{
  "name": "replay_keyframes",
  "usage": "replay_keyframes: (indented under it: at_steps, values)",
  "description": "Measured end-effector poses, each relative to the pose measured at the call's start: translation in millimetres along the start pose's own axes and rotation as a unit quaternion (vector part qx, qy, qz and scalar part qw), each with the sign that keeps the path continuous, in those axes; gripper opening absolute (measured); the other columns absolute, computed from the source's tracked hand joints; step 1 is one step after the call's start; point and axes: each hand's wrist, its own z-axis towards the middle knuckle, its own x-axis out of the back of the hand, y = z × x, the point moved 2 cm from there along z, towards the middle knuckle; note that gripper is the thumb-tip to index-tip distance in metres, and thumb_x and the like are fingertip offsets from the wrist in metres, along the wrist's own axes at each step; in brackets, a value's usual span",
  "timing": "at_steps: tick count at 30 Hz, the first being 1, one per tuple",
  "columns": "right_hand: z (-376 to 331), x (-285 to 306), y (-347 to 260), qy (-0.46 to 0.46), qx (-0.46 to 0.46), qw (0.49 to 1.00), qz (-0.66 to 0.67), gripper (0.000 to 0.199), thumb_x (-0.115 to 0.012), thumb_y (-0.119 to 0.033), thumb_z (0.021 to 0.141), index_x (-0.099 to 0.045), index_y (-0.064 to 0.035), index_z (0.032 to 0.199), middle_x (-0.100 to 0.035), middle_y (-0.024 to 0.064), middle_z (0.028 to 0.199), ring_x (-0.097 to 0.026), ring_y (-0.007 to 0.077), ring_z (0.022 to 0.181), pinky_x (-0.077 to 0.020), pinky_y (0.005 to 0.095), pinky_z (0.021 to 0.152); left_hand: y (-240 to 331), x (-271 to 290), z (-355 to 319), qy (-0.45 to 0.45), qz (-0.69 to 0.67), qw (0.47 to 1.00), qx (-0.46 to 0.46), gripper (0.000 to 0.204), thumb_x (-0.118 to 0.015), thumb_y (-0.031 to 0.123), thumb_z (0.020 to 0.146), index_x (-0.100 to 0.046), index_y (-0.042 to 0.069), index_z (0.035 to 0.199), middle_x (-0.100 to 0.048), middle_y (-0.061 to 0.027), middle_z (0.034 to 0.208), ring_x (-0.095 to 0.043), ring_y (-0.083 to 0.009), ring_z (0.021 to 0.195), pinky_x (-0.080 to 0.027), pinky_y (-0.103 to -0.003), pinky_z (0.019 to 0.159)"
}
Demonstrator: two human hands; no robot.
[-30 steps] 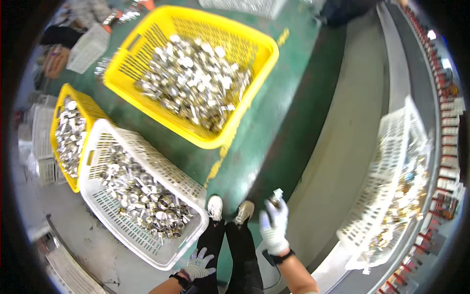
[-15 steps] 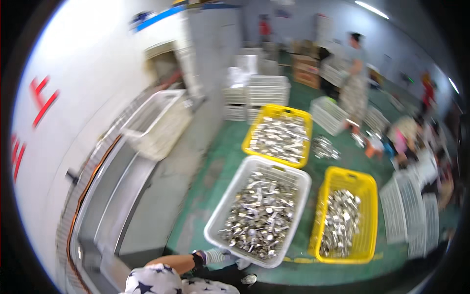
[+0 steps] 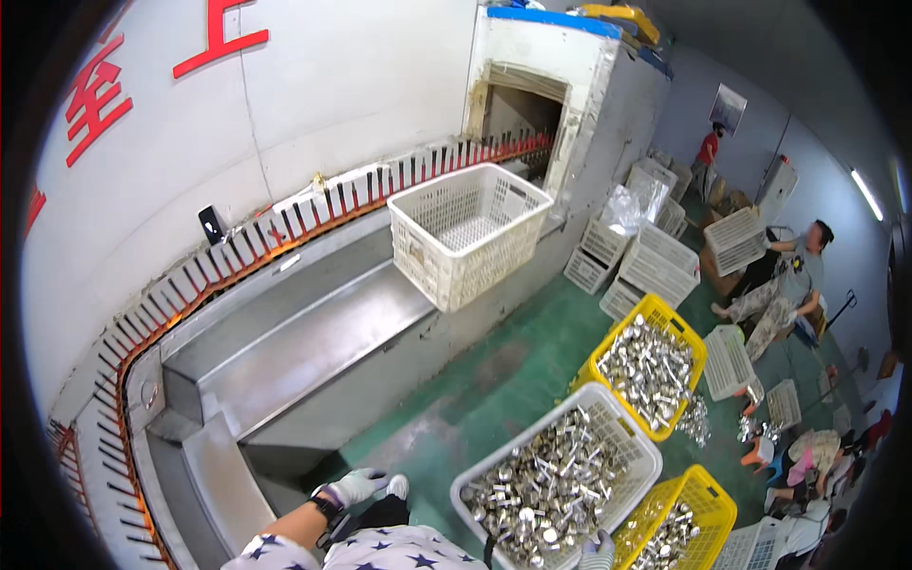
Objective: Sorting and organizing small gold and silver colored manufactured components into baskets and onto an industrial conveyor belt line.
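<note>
My left hand, in a pale knit glove, reaches out at the lower middle with its fingers stretched and nothing in them. A dark watch sits on that wrist. At the lower edge, the gloved right hand is at the near right rim of a grey-white plastic basket; its grip is not clear. Shiny metal parts with round heads and stems fill this basket. Behind it is a yellow basket of similar parts, and another yellow basket stands to its right.
An off-white crate rests on the metal trough at left, beside a curved line of upright pegs. Stacked white crates stand beyond. Loose parts lie on the green floor. A person and others work at right.
My view has swung left, bringing the trough and crate toward the middle. My left hand is now apart from the grey-white basket, and my right hand has come into view at its rim.
</note>
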Motion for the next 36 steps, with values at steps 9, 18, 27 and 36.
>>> replay_keyframes:
  at_steps: [9, 18, 27, 36]
  values:
    - [195.4, -149.0, -178.9, -0.017, 0.207, 0.975, -0.075, 0.047, -0.065, -0.022, 0.088, -0.058, 0.0033, 0.127, -0.063, 0.0188, 0.114, -0.062, 0.0267, 0.101, -0.0509, 0.0362, 0.089, -29.1, 187.5, 86.1, 0.156, -0.143, 0.977, -0.005, 0.049, -0.062, 0.03, 0.093, -0.059, -0.001, 0.131, -0.064, -0.0209, 0.127, -0.06, -0.0298, 0.12, -0.045, -0.036, 0.102]
    - [384.8, -158.7, -276.3, -0.13, 0.186, 0.974, -0.031, 0.044, -0.061, -0.016, 0.089, -0.055, 0.0014, 0.129, -0.058, 0.021, 0.122, -0.059, 0.0301, 0.108, -0.0484, 0.0381, 0.094, 83.3, 241.7, 214.0, 0.149, -0.12, 0.978, -0.087, 0.053, -0.061, 0.029, 0.095, -0.053, -0.001, 0.137, -0.06, -0.0194, 0.133, -0.055, -0.0279, 0.126, -0.041, -0.036, 0.107]
    - [564.9, -200.7, -454.5, -0.268, 0.303, 0.914, 0.027, 0.057, -0.063, -0.016, 0.092, -0.042, -0.0014, 0.143, -0.058, 0.0179, 0.126, -0.057, 0.0262, 0.112, -0.0458, 0.0367, 0.098, 186.2, 259.1, 314.8, 0.258, -0.202, 0.944, -0.045, 0.061, -0.061, 0.03, 0.095, -0.042, -0.002, 0.143, -0.058, -0.024, 0.133, -0.057, -0.0324, 0.124, -0.044, -0.039, 0.105]
    - [630.2, -234.6, -500.1, -0.303, 0.237, 0.923, 0.012, 0.07, -0.061, -0.014, 0.094, -0.025, -0.0056, 0.153, -0.053, 0.0181, 0.13, -0.054, 0.0218, 0.112, -0.0464, 0.0341, 0.095, 96.7, 468.7, 360.8, 0.432, 0.257, 0.827, 0.251, 0.06, -0.071, 0.035, 0.079, -0.058, 0.004, 0.128, -0.06, -0.0217, 0.126, -0.058, -0.0384, 0.116, -0.048, -0.049, 0.099]
